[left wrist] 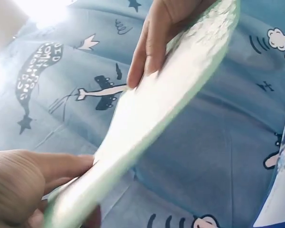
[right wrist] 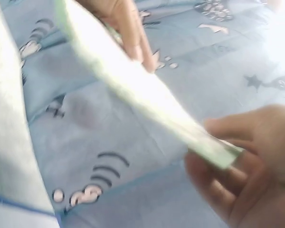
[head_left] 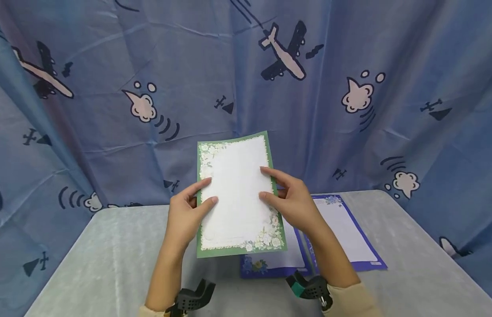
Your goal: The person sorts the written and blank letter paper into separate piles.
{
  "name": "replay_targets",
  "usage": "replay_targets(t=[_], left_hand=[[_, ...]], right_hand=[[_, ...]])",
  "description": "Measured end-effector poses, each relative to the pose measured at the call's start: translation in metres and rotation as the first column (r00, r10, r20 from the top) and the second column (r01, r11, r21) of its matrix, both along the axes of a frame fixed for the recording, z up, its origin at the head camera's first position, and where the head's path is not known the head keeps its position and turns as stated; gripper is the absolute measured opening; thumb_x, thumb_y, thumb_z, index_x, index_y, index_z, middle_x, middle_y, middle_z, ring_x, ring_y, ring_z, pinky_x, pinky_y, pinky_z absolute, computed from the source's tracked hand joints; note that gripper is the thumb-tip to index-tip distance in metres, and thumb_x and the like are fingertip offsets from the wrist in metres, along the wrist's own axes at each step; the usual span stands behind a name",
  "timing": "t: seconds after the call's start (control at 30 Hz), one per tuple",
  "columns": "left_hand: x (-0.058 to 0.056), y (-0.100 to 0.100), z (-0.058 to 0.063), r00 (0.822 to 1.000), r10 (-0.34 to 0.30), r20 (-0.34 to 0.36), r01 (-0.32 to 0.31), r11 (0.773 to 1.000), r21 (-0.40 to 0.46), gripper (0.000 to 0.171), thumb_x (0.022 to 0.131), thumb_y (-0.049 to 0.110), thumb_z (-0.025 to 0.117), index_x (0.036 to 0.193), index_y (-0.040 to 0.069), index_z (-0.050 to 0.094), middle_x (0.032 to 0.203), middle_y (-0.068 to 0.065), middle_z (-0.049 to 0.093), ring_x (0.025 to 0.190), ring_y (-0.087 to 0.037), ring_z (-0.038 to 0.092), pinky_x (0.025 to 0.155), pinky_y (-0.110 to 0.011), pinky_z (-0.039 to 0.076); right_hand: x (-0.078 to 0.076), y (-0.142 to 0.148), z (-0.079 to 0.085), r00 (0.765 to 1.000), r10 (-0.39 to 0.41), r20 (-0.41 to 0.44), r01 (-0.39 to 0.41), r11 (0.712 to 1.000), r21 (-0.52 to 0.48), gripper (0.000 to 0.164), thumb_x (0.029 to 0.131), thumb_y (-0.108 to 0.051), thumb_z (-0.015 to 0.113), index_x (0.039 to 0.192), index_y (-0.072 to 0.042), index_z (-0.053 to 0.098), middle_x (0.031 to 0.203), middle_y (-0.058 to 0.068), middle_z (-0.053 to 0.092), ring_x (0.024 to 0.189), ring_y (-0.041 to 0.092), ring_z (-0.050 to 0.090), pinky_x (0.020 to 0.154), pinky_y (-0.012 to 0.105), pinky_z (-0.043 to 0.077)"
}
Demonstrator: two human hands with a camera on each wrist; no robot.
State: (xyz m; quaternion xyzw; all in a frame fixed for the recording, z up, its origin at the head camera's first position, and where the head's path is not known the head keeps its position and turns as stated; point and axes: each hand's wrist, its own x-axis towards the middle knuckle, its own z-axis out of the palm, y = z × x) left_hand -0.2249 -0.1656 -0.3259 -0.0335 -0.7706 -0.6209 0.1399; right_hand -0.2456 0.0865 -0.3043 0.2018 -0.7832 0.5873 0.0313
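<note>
A sheet of stationery paper (head_left: 235, 193) with a green edge and white flowers in two corners is held up above the table, its white face toward the head camera. My left hand (head_left: 188, 211) pinches its left edge, thumb and a finger on the front. On the opposite edge, my right hand (head_left: 295, 202) grips it the same way, a little higher up. Both wrist views show the paper (left wrist: 147, 114) nearly edge-on and slightly bowed, with fingers behind it (right wrist: 147, 95).
Two purple-bordered sheets lie on the table to the right: one (head_left: 285, 251) partly behind the green sheet, the other (head_left: 345, 229) partly behind my right forearm. The pale table (head_left: 123, 255) reaches back to a blue curtain (head_left: 214, 66) printed with planes.
</note>
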Motion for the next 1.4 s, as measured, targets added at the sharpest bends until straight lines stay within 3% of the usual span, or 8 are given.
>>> replay_targets(t=[0.13, 0.27, 0.43, 0.6, 0.7, 0.83, 1.07, 1.4], left_hand=[[0.001, -0.001, 0.002, 0.997, 0.07, -0.039, -0.068, 0.997, 0.03, 0.047, 0.09, 0.01, 0.076, 0.133, 0.024, 0.067, 0.063, -0.003, 0.055, 0.05, -0.006, 0.04, 0.053, -0.022, 0.041], [0.003, 0.0, 0.002, 0.995, 0.087, -0.046, -0.082, 0.993, 0.089, 0.047, 0.09, 0.006, 0.075, 0.134, 0.022, 0.067, 0.113, -0.015, 0.073, 0.071, -0.005, 0.065, 0.065, -0.021, 0.054], [0.002, 0.001, 0.0, 0.994, 0.098, -0.038, -0.095, 0.993, 0.07, 0.047, 0.089, 0.007, 0.076, 0.133, 0.024, 0.067, 0.086, -0.012, 0.072, 0.059, -0.006, 0.056, 0.059, -0.022, 0.05], [0.003, -0.005, -0.003, 0.996, 0.088, -0.015, -0.088, 0.996, -0.001, 0.049, 0.09, 0.012, 0.076, 0.136, 0.024, 0.065, 0.082, -0.007, 0.064, 0.059, -0.006, 0.049, 0.059, -0.022, 0.048], [0.005, -0.013, -0.005, 0.998, 0.06, 0.028, -0.058, 0.996, -0.072, 0.052, 0.091, 0.015, 0.076, 0.139, 0.024, 0.061, 0.131, -0.007, 0.064, 0.091, -0.011, 0.064, 0.077, -0.027, 0.054], [0.007, -0.023, -0.006, 0.995, 0.048, 0.089, -0.034, 0.987, -0.155, 0.054, 0.092, 0.016, 0.074, 0.143, 0.025, 0.058, 0.155, -0.007, 0.047, 0.129, -0.022, 0.054, 0.095, -0.038, 0.051], [-0.002, -0.029, -0.011, 0.99, 0.065, 0.123, -0.032, 0.967, -0.253, 0.053, 0.091, 0.009, 0.073, 0.143, 0.015, 0.059, 0.1, -0.015, 0.069, 0.073, -0.017, 0.053, 0.066, -0.026, 0.046], [-0.014, -0.04, -0.028, 0.977, 0.062, 0.203, 0.02, 0.924, -0.381, 0.049, 0.091, 0.008, 0.072, 0.139, 0.01, 0.062, 0.055, 0.003, 0.027, 0.049, -0.014, 0.026, 0.049, -0.027, 0.032]], right_hand=[[0.0, -0.011, 0.002, 1.0, 0.012, -0.014, -0.012, 1.0, 0.009, 0.062, 0.095, -0.011, 0.07, 0.152, -0.02, 0.047, 0.146, 0.016, 0.055, 0.089, 0.026, 0.073, 0.065, 0.031, 0.059], [0.001, -0.015, -0.006, 0.999, 0.008, -0.038, -0.009, 0.999, -0.039, 0.06, 0.095, -0.013, 0.07, 0.151, -0.02, 0.048, 0.149, 0.013, 0.054, 0.093, 0.027, 0.073, 0.068, 0.03, 0.06], [0.0, -0.015, -0.026, 0.999, -0.01, -0.039, 0.002, 0.982, -0.187, 0.056, 0.097, -0.006, 0.066, 0.15, -0.015, 0.05, 0.148, 0.015, 0.056, 0.098, 0.02, 0.075, 0.073, 0.03, 0.062], [0.001, -0.026, -0.034, 0.999, -0.045, -0.028, 0.036, 0.961, -0.273, 0.054, 0.098, -0.004, 0.064, 0.148, -0.016, 0.051, 0.147, 0.012, 0.057, 0.06, 0.008, 0.065, 0.054, 0.023, 0.053], [0.003, -0.038, -0.038, 0.997, -0.065, -0.036, 0.053, 0.96, -0.277, 0.053, 0.097, -0.003, 0.063, 0.148, -0.016, 0.052, 0.147, 0.012, 0.057, 0.045, 0.007, 0.044, 0.045, 0.021, 0.038], [0.005, -0.05, -0.044, 0.998, -0.061, -0.006, 0.057, 0.956, -0.288, 0.054, 0.098, -0.002, 0.063, 0.148, -0.016, 0.051, 0.146, 0.013, 0.059, 0.057, 0.004, 0.062, 0.049, 0.02, 0.046], [-0.003, -0.044, -0.052, 0.995, -0.099, -0.012, 0.096, 0.989, -0.115, 0.054, 0.098, -0.01, 0.065, 0.149, -0.018, 0.051, 0.139, 0.019, 0.062, 0.045, 0.005, 0.04, 0.046, 0.022, 0.033], [-0.016, -0.045, -0.066, 0.992, -0.121, 0.027, 0.119, 0.99, 0.077, 0.043, 0.096, -0.01, 0.067, 0.139, -0.012, 0.063, 0.13, 0.02, 0.068, 0.056, 0.014, 0.054, 0.056, 0.026, 0.045]])
